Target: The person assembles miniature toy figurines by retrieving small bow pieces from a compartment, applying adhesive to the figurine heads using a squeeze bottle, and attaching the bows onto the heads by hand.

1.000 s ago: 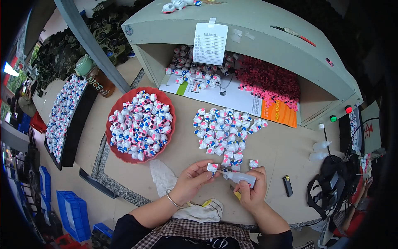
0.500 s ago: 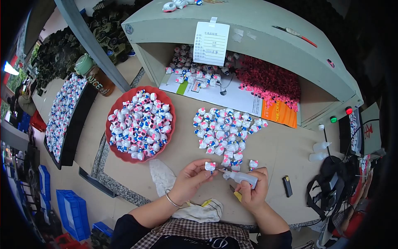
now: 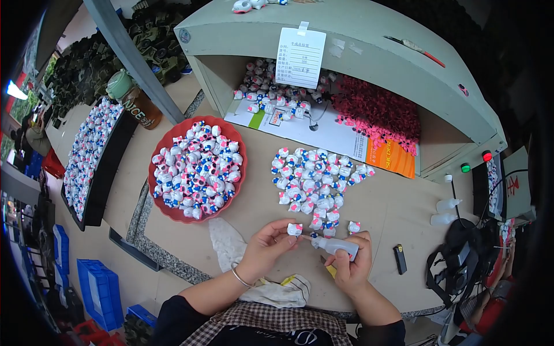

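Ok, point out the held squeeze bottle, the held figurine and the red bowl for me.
Squeeze bottle [image 3: 336, 246]: head view, on its translucent body.
Held figurine [image 3: 294, 229]: head view, on its white head.
Red bowl [image 3: 167, 139]: head view, on its upper-left inner wall.

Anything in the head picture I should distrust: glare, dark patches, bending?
Head view: black corners; wide-angle bending, plain in the grey shelf; glare at the white light, far left; shade inside the shelf; bottle tip by the figurine too small to judge.

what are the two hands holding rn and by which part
The left hand pinches a small white figure at its lower side; the right hand grips the squeeze bottle around its body.
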A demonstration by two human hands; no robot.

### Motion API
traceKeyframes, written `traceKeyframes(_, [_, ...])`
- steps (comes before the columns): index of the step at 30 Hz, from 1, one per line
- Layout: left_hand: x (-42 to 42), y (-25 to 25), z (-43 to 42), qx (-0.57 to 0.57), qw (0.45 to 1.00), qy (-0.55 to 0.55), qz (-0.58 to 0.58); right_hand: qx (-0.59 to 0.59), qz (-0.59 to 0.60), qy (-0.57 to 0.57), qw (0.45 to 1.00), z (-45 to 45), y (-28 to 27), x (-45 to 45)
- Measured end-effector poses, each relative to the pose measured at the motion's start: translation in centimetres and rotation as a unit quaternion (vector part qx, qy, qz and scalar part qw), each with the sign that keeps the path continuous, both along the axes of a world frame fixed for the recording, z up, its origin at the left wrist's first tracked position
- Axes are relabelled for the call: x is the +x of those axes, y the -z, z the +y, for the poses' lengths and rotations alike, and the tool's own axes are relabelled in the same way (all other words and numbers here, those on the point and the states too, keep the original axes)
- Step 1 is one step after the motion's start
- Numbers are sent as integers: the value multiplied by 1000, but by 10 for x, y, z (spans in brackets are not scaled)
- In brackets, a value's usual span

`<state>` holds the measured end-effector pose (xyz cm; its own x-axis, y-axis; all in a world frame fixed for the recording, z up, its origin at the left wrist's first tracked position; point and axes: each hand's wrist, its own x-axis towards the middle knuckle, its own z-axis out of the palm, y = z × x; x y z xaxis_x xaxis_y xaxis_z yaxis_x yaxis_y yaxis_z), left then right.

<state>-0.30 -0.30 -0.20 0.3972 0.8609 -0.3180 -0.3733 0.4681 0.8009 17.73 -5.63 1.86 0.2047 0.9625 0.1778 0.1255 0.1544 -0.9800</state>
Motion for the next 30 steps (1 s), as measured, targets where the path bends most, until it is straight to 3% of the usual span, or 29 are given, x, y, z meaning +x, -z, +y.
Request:
traceKeyframes(3, [0, 1, 0, 29, 999, 5, 17, 76, -114, -14, 990, 3, 7, 7])
traceKeyframes(15, [1, -1, -3, 34, 998, 22, 41, 65, -79, -23, 994, 4, 8, 1])
traceKeyframes(24, [1, 1, -4, 75, 994, 3, 85, 87, -178, -22, 980, 3, 5, 3])
traceKeyframes(30, [-1, -5, -4, 89, 986, 5, 140, 84, -177, -6, 981, 1, 5, 5])
